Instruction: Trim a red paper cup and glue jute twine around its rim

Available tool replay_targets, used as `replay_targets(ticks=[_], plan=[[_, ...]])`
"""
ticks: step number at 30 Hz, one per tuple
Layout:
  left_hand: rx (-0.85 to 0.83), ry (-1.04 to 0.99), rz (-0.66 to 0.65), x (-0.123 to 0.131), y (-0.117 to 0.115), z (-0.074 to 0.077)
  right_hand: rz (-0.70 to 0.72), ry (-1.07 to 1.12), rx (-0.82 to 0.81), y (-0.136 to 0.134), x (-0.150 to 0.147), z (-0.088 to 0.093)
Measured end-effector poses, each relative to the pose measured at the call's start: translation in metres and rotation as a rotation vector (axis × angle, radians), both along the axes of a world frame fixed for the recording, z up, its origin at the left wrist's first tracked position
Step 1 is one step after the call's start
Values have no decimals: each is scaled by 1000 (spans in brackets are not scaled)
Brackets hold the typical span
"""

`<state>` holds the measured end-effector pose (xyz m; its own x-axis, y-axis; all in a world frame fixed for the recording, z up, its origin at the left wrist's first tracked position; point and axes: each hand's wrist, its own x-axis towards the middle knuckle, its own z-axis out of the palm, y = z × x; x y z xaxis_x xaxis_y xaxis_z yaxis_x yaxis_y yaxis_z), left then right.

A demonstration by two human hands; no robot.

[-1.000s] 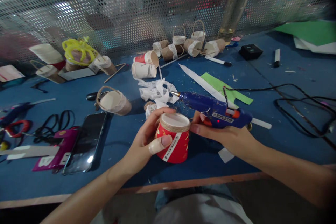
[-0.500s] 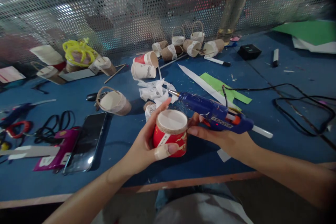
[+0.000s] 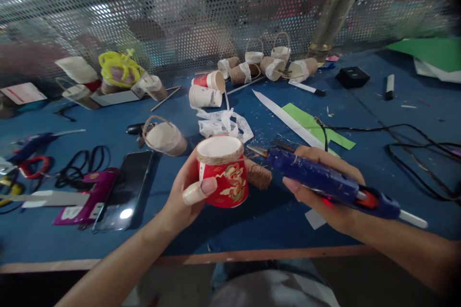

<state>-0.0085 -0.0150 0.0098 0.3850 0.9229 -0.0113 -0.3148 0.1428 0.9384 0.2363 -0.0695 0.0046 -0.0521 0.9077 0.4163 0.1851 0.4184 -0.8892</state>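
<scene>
My left hand (image 3: 190,192) is wrapped round a red paper cup (image 3: 228,183) with a gold and white pattern, holding it upright above the table. Twine (image 3: 220,158) runs round the cup just under its white rim, and the thumb carries a tan bandage. My right hand (image 3: 331,196) grips a blue glue gun (image 3: 317,172), its metal nozzle pointing left, a little apart from the cup's right side. A white glue stick (image 3: 414,218) sticks out of its back. Behind the cup lies a twine-wrapped piece (image 3: 259,175), partly hidden.
White lace (image 3: 223,124), stacked paper cups (image 3: 207,96) and a small basket with a handle (image 3: 165,138) lie beyond my hands. A phone (image 3: 124,187) rests at left. The glue gun's black cord (image 3: 392,127) trails right. A tall bottle (image 3: 334,14) stands by the perforated metal screen (image 3: 173,5).
The glue gun has moved right and down, away from the cup, and my right fingers have left the cup's side. My left hand has turned the cup, showing more of its gold pattern.
</scene>
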Motion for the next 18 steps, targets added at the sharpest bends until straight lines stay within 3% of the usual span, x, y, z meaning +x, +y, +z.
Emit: replay_targets(ticks=[8,18], plan=[[41,-2,-22,1,1,3,62,-21,63,5,5,-7],[166,127,-56,-8,5,-15,85,-199,99,-1,7,-1]])
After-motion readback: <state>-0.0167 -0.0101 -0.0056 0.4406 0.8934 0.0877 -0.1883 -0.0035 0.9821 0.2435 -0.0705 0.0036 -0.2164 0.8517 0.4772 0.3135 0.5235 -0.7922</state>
